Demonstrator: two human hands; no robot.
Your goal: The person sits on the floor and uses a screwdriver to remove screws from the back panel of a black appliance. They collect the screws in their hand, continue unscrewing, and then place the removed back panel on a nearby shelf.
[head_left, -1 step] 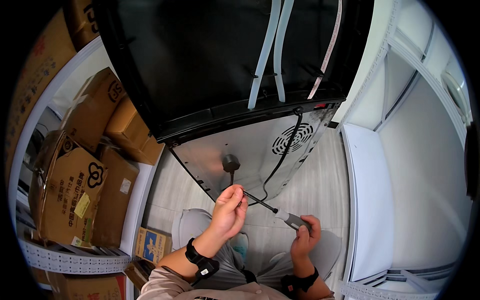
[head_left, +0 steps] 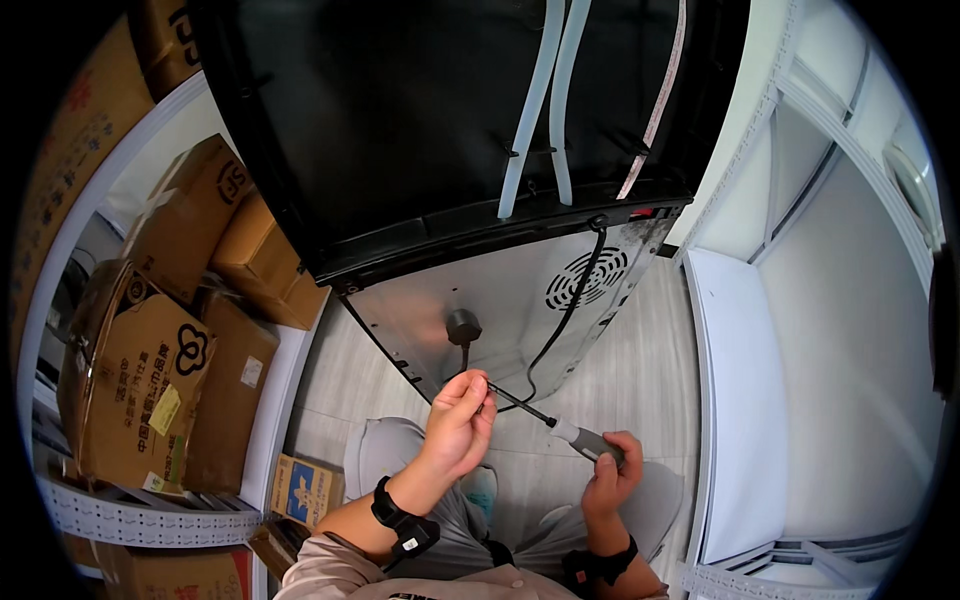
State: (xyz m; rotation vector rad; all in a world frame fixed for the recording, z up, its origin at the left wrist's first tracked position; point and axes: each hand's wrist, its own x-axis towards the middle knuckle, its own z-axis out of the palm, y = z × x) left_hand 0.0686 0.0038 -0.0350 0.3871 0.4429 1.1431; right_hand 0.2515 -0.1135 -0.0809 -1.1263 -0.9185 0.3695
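Note:
My left hand (head_left: 458, 425) pinches the far end of a screwdriver's dark shaft (head_left: 521, 406). My right hand (head_left: 618, 460) grips the screwdriver's grey handle (head_left: 590, 445). Beyond them stands an appliance with a silver metal back panel (head_left: 400, 315) and a black upper section (head_left: 380, 120). A black plug (head_left: 462, 325) rests against the panel, its cord running down behind my left hand. Another black cable (head_left: 575, 302) hangs across a round vent (head_left: 610, 270). Two pale tubes (head_left: 525, 130) and a thinner pink strip (head_left: 650, 120) lie on the black section.
Left, a shelf (head_left: 170, 525) holds several cardboard boxes (head_left: 140, 370); a small box (head_left: 305, 495) sits on the floor (head_left: 340, 370). Right, there is an upright white shelving frame (head_left: 870, 210) with a long white board (head_left: 735, 380). My bent legs (head_left: 640, 510) are below the appliance.

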